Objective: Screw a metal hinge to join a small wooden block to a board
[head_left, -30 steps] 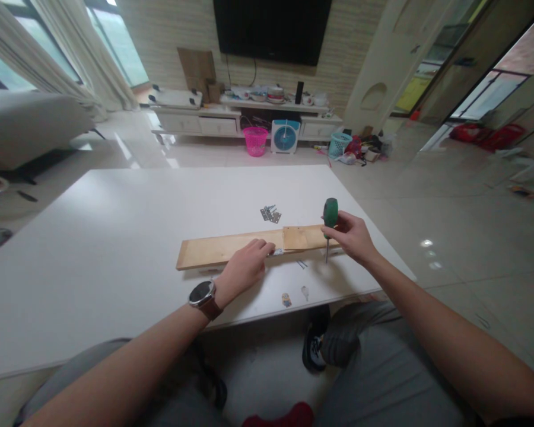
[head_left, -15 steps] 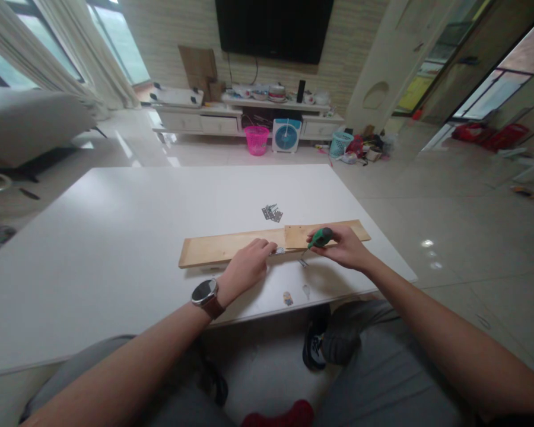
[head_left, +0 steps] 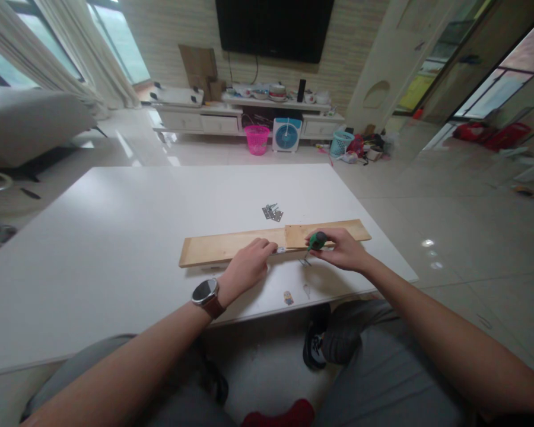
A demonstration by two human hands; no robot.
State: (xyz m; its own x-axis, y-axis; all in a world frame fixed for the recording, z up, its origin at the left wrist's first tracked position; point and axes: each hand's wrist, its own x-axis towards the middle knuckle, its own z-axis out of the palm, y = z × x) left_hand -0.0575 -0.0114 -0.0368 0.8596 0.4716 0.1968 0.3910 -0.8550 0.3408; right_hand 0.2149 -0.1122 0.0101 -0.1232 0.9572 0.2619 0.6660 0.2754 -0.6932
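Note:
My right hand (head_left: 345,248) grips a green and black screwdriver (head_left: 317,240), its shaft angled down to small screws (head_left: 303,262) on the table near the boards. My left hand (head_left: 250,261), with a watch on the wrist, has its fingers closed at the near edge of a long pale wooden board (head_left: 213,246). A silver hinge (head_left: 280,250), partly hidden, shows at those fingertips. Another wooden board (head_left: 349,228) with small holes overlaps the long one's right end. Behind the boards lies a small pile of metal hinges and screws (head_left: 272,212).
The white table (head_left: 137,213) carries everything. Near its front edge lie a small cartoon figure sticker (head_left: 288,298) and a small pale, clear-looking piece (head_left: 307,290). Across the floor stand a pink basket (head_left: 257,140), a blue fan (head_left: 286,135) and a low white cabinet (head_left: 182,121).
The screwdriver's handle has shifted slightly left and down and stands more upright, with its tip by the screws. My left hand and the boards stay in place.

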